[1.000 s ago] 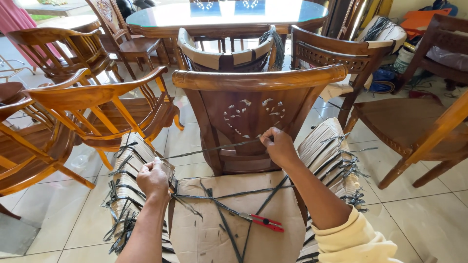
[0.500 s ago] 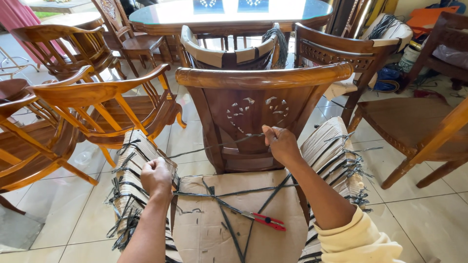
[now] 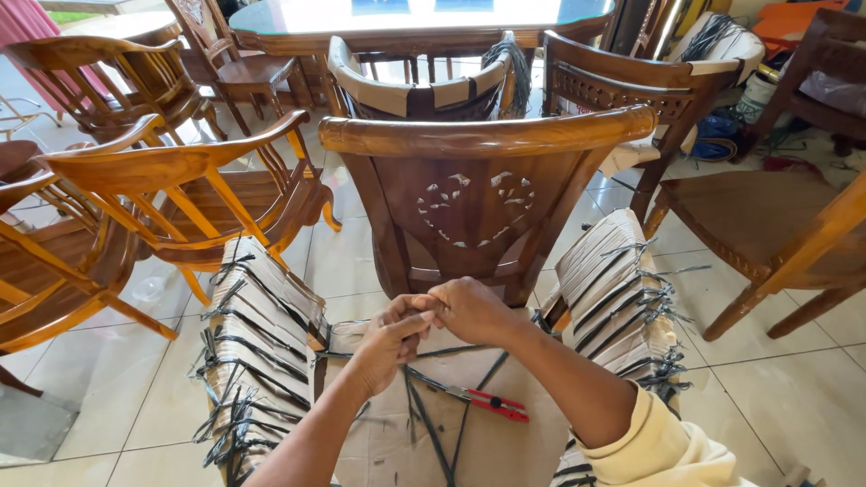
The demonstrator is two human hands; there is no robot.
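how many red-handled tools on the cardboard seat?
1: red-handled pliers lying on the cardboard seat, just right of the dark straps and below the left hand and right hand. The arms may hide others.

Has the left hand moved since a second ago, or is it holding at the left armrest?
Yes. The left hand has moved right, away from the wrapped left armrest, and now meets the right hand before the carved chair back.
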